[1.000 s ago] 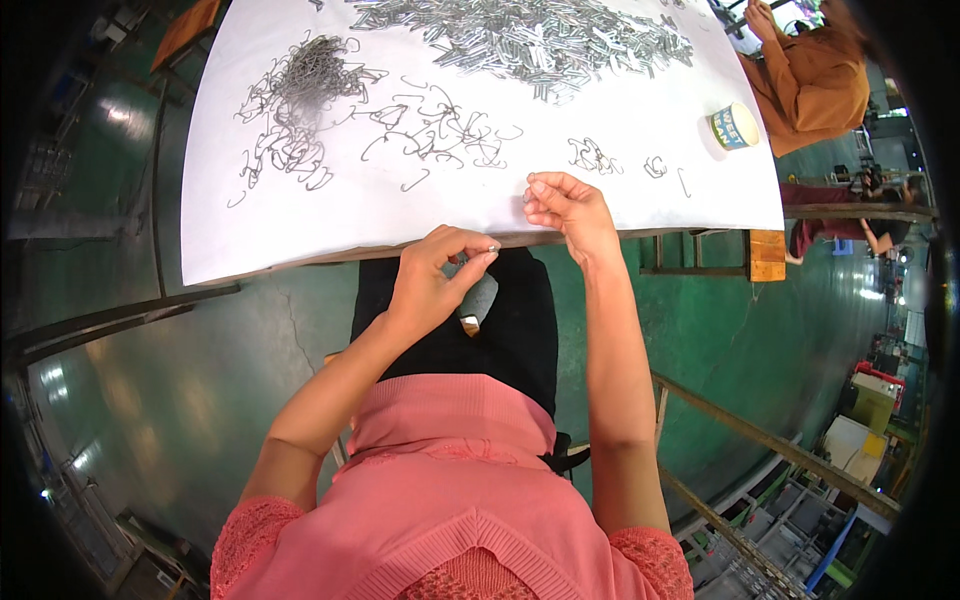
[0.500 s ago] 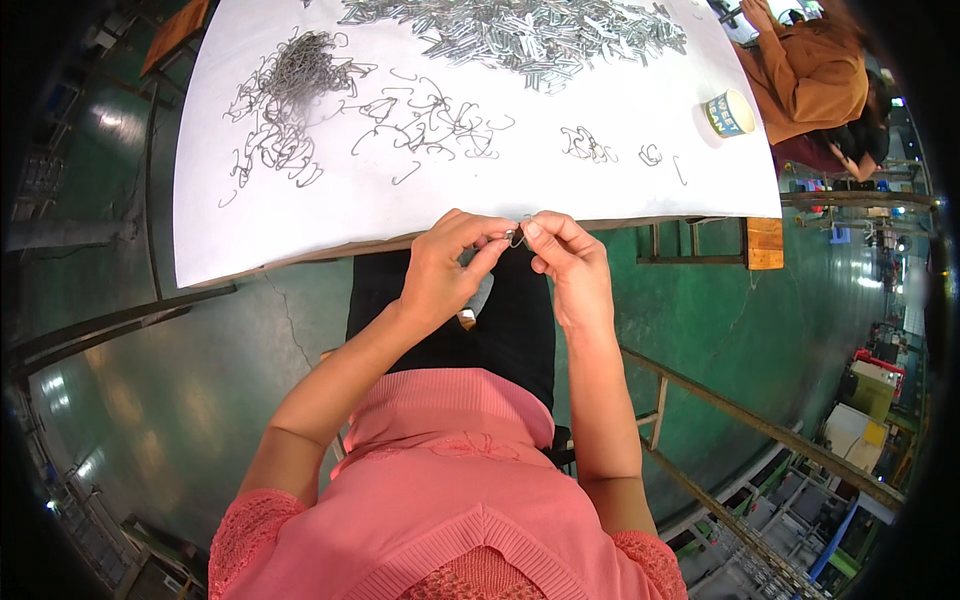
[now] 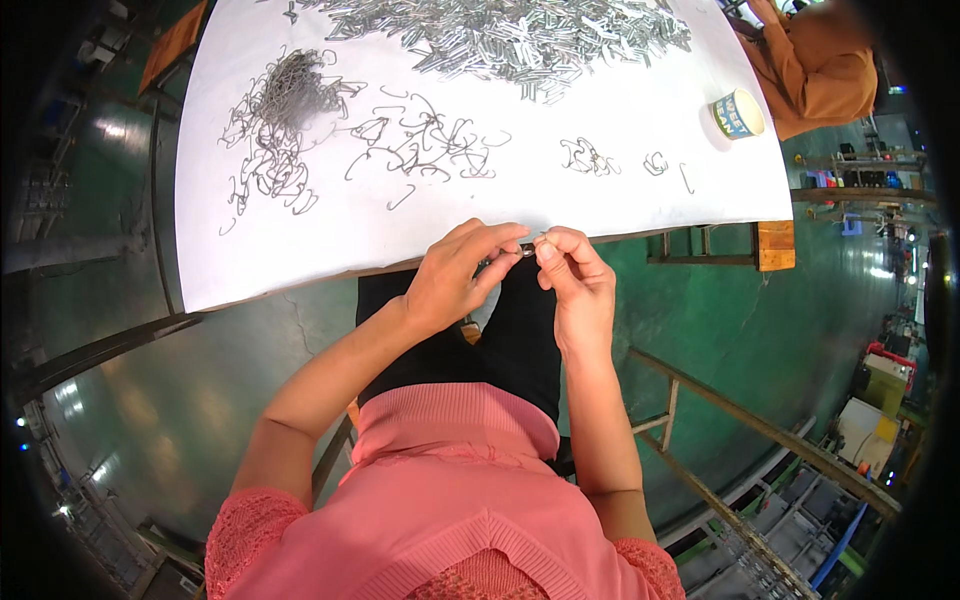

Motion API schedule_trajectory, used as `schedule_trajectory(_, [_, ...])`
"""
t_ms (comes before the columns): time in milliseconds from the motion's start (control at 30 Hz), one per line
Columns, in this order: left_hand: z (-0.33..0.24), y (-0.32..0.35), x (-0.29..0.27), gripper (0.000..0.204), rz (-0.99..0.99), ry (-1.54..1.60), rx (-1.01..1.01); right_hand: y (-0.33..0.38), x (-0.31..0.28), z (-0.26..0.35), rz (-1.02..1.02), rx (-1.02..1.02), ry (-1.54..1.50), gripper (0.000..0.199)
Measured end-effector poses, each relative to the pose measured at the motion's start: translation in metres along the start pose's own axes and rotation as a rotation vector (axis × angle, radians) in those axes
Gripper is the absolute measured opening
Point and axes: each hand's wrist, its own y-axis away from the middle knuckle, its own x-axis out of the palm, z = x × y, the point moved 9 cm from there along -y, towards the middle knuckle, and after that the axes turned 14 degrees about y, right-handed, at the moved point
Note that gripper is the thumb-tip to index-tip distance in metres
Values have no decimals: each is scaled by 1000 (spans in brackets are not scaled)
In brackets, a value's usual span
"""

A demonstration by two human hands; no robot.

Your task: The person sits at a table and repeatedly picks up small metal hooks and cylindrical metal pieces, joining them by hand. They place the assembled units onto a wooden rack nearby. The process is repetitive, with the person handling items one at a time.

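Just off the table's near edge, both hands meet with fingertips almost touching. My left hand (image 3: 450, 278) is closed in a pinch on a small shiny metal piece (image 3: 527, 250). Thumb and forefinger of my right hand (image 3: 578, 290) pinch a thin wire hook, mostly hidden by the fingers. How the two parts join is too small to make out. Beyond the hands, loose wire hooks (image 3: 425, 140) lie scattered on the white tabletop (image 3: 330, 245). A smaller cluster of hooks (image 3: 588, 157) and a single hook (image 3: 686, 178) lie farther right.
A dense heap of wire hooks (image 3: 290, 85) sits at the left. Across the far side spreads a large pile of small metal pieces (image 3: 520, 45). A paper cup (image 3: 738, 114) stands near the right edge, with a co-worker in a brown sleeve (image 3: 825, 75) beyond. A wooden stool (image 3: 775, 246) is below the table's right corner.
The whole view has shifted slightly, with the table lower in the picture. Both hands remain pinched together; the wire loop seen between them earlier is now mostly covered by fingers.
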Motion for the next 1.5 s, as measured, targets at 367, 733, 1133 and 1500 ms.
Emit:
schedule_trajectory(367, [26,-43,-27,29,-23,-41,50,9,-2,34,24,-153,56,6])
schedule_trajectory(733, [120,-210,-75,17,116,-719,164,19,-1,42,64,-163,1,8])
schedule_trajectory(1133, [127,-214,-56,6,246,-951,243,23,-1,36,113,-156,-56,11])
schedule_trajectory(1500, [101,-132,-85,7,38,-181,-380,26,19,25,197,-155,-96,14])
